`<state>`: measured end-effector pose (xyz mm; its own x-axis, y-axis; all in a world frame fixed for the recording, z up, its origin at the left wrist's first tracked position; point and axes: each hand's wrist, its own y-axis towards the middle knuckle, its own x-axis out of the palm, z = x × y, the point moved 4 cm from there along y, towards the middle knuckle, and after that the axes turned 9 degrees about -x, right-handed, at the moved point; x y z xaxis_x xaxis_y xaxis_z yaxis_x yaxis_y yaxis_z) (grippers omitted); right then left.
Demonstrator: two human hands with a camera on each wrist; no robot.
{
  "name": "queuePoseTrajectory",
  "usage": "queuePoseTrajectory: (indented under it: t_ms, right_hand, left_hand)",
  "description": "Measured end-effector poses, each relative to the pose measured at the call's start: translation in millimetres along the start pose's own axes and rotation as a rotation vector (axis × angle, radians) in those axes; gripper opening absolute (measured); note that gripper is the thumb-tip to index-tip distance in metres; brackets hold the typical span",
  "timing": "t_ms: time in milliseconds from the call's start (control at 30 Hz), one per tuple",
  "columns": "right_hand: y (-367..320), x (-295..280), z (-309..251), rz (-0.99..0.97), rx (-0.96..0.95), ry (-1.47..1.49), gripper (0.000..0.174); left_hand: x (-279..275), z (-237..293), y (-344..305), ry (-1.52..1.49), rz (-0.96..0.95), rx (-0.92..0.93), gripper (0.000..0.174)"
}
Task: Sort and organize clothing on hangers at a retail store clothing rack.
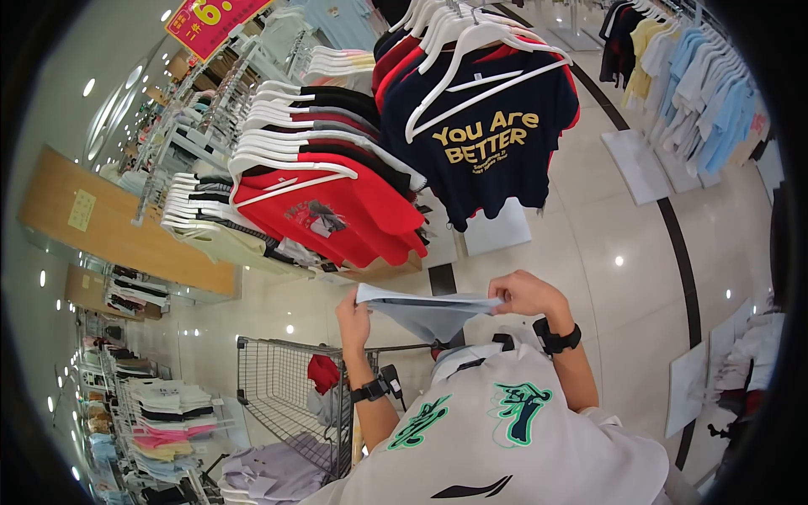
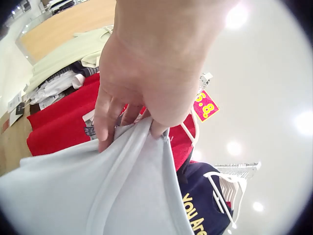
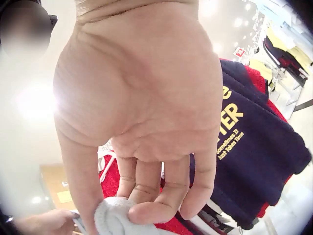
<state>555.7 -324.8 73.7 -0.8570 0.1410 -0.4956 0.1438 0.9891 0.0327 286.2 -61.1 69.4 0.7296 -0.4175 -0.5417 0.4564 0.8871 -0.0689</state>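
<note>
A light grey-blue garment (image 1: 425,320) is stretched between my two hands in front of my chest, its upper edge running nearly straight. My left hand (image 1: 353,320) pinches one end of that edge. Up close in the left wrist view, thumb and fingers grip the folded cloth (image 2: 98,191) near a seam. At the other end, my right hand (image 1: 530,295) holds a corner. Its thumb and curled fingers close on a bunched bit of the fabric (image 3: 117,218) in the right wrist view. The garment's lower part hangs loose, and its exact kind is unclear.
Ahead stand racks with a navy T-shirt (image 1: 488,135) and a red top (image 1: 328,215) on white hangers. A wire shopping cart (image 1: 290,396) with clothes in it is at my left. More clothes hang at the far right (image 1: 707,93). Low white panels (image 1: 635,164) lie on the tiled floor.
</note>
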Motion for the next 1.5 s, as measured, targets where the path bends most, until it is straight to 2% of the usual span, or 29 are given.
queuePoseTrajectory:
  t_ms: [33, 67, 133, 167, 233, 300, 367, 400, 467, 500, 533, 600, 667, 700, 733, 800, 833, 900, 933, 1000, 1067, 1133, 1167, 1200, 1300, 1333, 1400, 1467, 1500]
  right_hand:
    - [-1, 7, -4, -0.148, -0.022, -0.004, 0.023]
    - [0, 14, -9, -0.152, -0.022, -0.002, 0.023]
    - [6, 38, -34, -0.137, -0.212, -0.317, 0.023]
    - [7, 53, -44, -0.14, -0.208, -0.31, 0.023]
    - [9, 80, -61, -0.285, -0.265, -0.194, 0.025]
    - [8, 92, -63, -0.342, -0.267, -0.187, 0.025]
    - [12, 100, -64, -0.439, -0.197, -0.224, 0.023]
    - [13, 101, -63, -0.438, -0.2, -0.216, 0.023]
    - [16, 92, -61, -0.257, -0.279, -0.201, 0.023]
    - [17, 83, -63, -0.1, -0.358, -0.14, 0.022]
    - [18, 78, -58, -0.103, -0.361, -0.134, 0.022]
    - [23, 54, -38, 0.139, -0.138, -0.204, 0.019]
    - [23, 23, -21, 0.299, 0.009, -0.175, 0.019]
    - [25, 7, -15, 0.372, 0.046, -0.188, 0.018]
    - [27, -10, -11, 0.445, 0.081, -0.201, 0.016]
    - [38, -44, -8, 0.559, 0.108, -0.298, 0.014]
    - [46, -62, -12, 0.574, 0.066, -0.342, 0.013]
    - [64, -92, -16, 0.614, -0.006, -0.412, 0.011]
    - [71, -106, -18, 0.639, -0.036, -0.439, 0.011]
    - [81, -132, -30, 0.645, -0.048, -0.458, 0.011]
    - [89, -150, -35, 0.591, -0.102, -0.351, 0.013]
    - [89, -165, -44, 0.545, -0.145, -0.288, 0.016]
    - [88, -173, -48, 0.521, -0.132, -0.26, 0.015]
    - [86, -178, -50, 0.498, -0.118, -0.231, 0.015]
    - [78, -183, -52, 0.532, -0.117, -0.116, 0.013]
    - [76, -179, -47, 0.538, -0.141, -0.032, 0.013]
    - [76, -165, -22, 0.552, -0.122, 0.132, 0.015]
    - [64, -149, -22, 0.592, -0.052, 0.148, 0.012]
    - [62, -137, -4, 0.606, -0.08, 0.145, 0.011]
  left_hand:
    - [-2, -2, -1, -0.213, 0.042, -0.038, 0.024]
    - [-3, -4, 1, -0.212, 0.044, -0.042, 0.024]
    - [-5, -19, 7, -0.84, 0.087, -0.133, 0.029]
    - [-8, -22, 9, -0.948, 0.053, -0.15, 0.034]
    - [-11, -15, 12, -1.057, -0.003, -0.149, 0.037]
    - [-15, 0, 12, -1.162, -0.056, -0.143, 0.039]
    - [-15, 37, 2, -1.172, -0.236, -0.057, 0.043]
    - [-16, 38, 3, -1.164, -0.234, -0.06, 0.043]
    - [-23, 41, 5, -1.121, -0.106, -0.064, 0.045]
    - [-27, 43, 3, -1.116, -0.1, -0.066, 0.045]
    - [-34, 53, -2, -1.0, -0.034, -0.05, 0.042]
    - [-44, 54, 0, -0.882, 0.038, -0.038, 0.04]
    - [-64, 50, 15, -0.614, 0.124, -0.008, 0.033]
    - [-72, 52, 24, -0.607, 0.1, -0.003, 0.026]
    - [-77, 68, 28, -0.611, 0.106, -0.004, 0.026]
    - [-82, 111, 39, -0.197, 0.065, -0.018, 0.021]
    - [-82, 118, 51, -0.2, 0.07, -0.018, 0.021]
    - [-74, 140, 71, 0.022, -0.037, 0.169, 0.017]
    - [-71, 151, 76, 0.014, -0.037, 0.175, 0.017]
    - [-62, 184, 78, 0.403, 0.035, 0.336, 0.014]
    - [-60, 203, 79, 0.424, 0.072, 0.413, 0.017]
    - [-59, 216, 79, 0.595, 0.132, 0.415, 0.022]
    - [-59, 217, 80, 0.638, 0.174, 0.483, 0.027]
    - [-61, 216, 81, 0.633, 0.17, 0.485, 0.027]
    - [-70, 208, 82, 0.585, 0.205, 0.268, 0.025]
    - [-68, 203, 76, 0.583, 0.203, 0.281, 0.025]
    - [-68, 177, 66, 0.235, 0.282, 0.154, 0.019]
    - [-57, 130, 65, 0.282, 0.467, 0.244, 0.012]
    - [-46, 115, 54, 0.074, 0.395, 0.172, 0.012]
